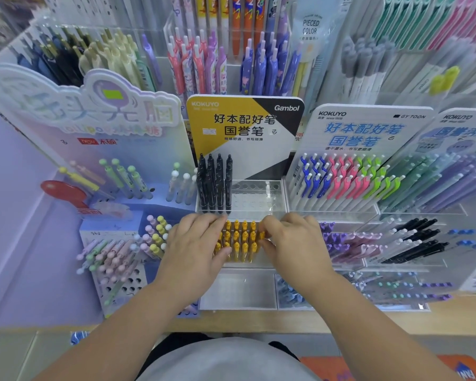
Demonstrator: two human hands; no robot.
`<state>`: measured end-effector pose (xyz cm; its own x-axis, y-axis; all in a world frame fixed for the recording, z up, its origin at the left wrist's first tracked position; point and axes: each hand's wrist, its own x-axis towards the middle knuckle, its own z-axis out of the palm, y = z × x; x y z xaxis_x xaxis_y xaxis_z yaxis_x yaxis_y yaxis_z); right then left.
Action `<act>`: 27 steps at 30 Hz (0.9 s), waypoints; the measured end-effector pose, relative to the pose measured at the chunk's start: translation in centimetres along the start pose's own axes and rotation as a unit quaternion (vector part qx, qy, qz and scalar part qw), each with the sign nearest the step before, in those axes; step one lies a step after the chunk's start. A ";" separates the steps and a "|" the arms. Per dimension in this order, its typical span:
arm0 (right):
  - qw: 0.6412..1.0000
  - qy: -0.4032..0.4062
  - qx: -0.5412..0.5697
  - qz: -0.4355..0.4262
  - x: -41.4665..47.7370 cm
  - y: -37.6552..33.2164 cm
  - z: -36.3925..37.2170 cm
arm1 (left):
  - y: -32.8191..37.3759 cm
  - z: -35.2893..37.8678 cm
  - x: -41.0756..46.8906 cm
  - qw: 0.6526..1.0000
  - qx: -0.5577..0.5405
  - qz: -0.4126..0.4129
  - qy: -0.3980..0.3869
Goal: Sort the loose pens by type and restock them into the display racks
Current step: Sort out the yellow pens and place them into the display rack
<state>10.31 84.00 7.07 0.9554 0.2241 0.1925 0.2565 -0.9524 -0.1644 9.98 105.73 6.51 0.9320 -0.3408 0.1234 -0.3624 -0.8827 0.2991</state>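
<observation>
Several yellow pens (238,239) stand upright in a clear rack at the shelf's front middle. My left hand (197,247) rests on the left side of this group, fingers curled against the pens. My right hand (291,242) touches the right side, thumb and fingers pinching at the rightmost yellow pen. Behind them a clear holed rack (259,195) holds several black pens (215,182) on its left; its right holes stand open. Whether either hand has lifted a pen cannot be told.
Pastel pens (121,251) fill a blue holed stand at left. White pens with blue, pink and green clips (344,177) stand at right, purple and black pens (382,240) lower right. A clear tray (237,292) lies in front. The wooden shelf edge (259,323) runs below.
</observation>
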 end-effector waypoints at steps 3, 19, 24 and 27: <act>1.000 0.021 0.012 0.000 -0.4 0.0 -0.4 | -0.4 -0.4 0.0 0.999 -0.024 0.006 -0.020; 0.831 0.133 0.300 0.449 -20.2 -5.1 -3.1 | 1.6 -1.5 -5.5 0.945 -0.260 0.144 -0.134; 0.736 0.171 0.316 0.573 -31.3 -7.5 -2.6 | 9.0 2.7 -6.8 0.908 -0.216 0.205 -0.295; 0.680 0.226 0.321 0.620 -37.3 -6.9 -3.1 | 16.0 4.7 -6.7 0.877 -0.230 0.256 -0.335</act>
<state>-27.52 81.64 3.99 0.3900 -0.8927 -0.2258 -0.5558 -0.0327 -0.8307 -2.02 92.39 6.01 0.3851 -0.9040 -0.1857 -0.5554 -0.3877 0.7357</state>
